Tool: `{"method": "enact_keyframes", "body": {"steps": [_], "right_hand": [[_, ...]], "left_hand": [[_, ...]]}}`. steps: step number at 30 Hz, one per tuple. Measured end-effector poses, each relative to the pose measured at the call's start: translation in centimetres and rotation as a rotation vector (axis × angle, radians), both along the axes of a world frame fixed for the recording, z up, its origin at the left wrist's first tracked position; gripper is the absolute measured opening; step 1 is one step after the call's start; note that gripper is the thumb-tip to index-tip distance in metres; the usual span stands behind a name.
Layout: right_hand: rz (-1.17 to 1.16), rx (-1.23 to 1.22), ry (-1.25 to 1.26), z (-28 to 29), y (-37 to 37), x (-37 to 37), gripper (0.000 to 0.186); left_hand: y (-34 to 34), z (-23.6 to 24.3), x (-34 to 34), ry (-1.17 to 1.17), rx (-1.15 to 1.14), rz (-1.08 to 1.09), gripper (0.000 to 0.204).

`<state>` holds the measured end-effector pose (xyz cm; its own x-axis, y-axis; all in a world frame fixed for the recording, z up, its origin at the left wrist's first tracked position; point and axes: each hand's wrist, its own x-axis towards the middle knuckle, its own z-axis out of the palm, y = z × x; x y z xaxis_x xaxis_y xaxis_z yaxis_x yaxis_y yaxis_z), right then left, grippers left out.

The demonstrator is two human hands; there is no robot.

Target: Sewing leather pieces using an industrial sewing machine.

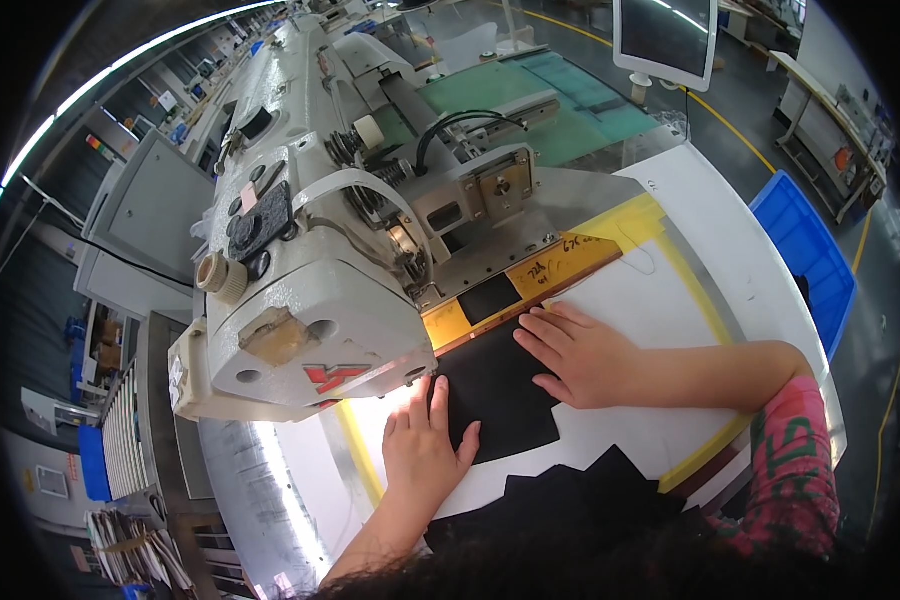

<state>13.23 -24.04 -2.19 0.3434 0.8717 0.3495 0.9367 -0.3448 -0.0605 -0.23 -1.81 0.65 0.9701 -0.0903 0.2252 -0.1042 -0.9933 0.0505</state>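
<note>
Machine [315,300] is the largest, and its head hides the area directly behind it. White board [660,310] lies lower, bordered with yellow tape [703,290]. On it is a black pile [570,500]; its lower part fades into dark, so the layers are hard to count. Black cloth [495,400] lies flat on the board, plain and with a stepped right edge; whether it goes under the yellow plate [575,262], I cannot tell. Right hand [590,362] and left hand [425,448] rest on this cloth, fingers extended, grasping nothing.
</note>
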Motion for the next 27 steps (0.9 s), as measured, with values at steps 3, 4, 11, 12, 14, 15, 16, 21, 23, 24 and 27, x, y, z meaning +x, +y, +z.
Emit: {"method": "enact_keyframes", "body": {"steps": [3, 4, 11, 12, 14, 15, 16, 21, 23, 24, 27], "right_hand": [[-0.006, -0.01, -0.002, -0.1, -0.1, 0.0, 0.056], [-0.009, -0.009, 0.003, -0.2, -0.2, 0.0, 0.055], [0.031, -0.044, 0.026, -0.2, -0.3, 0.4, 0.055], [0.038, -0.041, 0.024, -0.2, -0.3, 0.4, 0.055], [0.046, -0.038, 0.023, -0.1, -0.4, 0.5, 0.055], [0.055, -0.023, 0.012, 0.0, -0.5, 0.6, 0.055], [0.063, -0.009, 0.0, 0.0, -0.5, 0.6, 0.055], [0.102, 0.002, -0.01, 0.1, -0.8, 1.1, 0.054], [0.115, 0.01, -0.005, 0.1, -1.0, 1.3, 0.054], [0.124, 0.011, -0.008, 0.2, -1.1, 1.5, 0.053], [0.144, 0.021, -0.023, 0.3, -1.3, 1.8, 0.052]], "left_hand": [[-0.2, 0.1, 0.1, -0.001, -0.002, 0.005, 0.061], [-0.3, 0.1, 0.1, 0.003, -0.003, 0.009, 0.061], [-0.9, 0.3, 0.3, -0.033, 0.027, 0.024, 0.058], [-1.0, 0.3, 0.3, -0.024, 0.03, 0.039, 0.057], [-1.3, 0.4, 0.3, -0.015, 0.032, 0.054, 0.056], [-1.4, 0.4, 0.4, -0.013, 0.025, 0.064, 0.056], [-1.5, 0.4, 0.4, -0.011, 0.018, 0.073, 0.056], [-2.0, 0.5, 0.5, -0.02, 0.014, 0.093, 0.053], [-2.2, 0.5, 0.5, -0.018, 0.006, 0.102, 0.052], [-2.2, 0.5, 0.6, -0.034, 0.02, 0.104, 0.052], [-2.5, 0.4, 0.7, -0.053, 0.038, 0.117, 0.051]]}}
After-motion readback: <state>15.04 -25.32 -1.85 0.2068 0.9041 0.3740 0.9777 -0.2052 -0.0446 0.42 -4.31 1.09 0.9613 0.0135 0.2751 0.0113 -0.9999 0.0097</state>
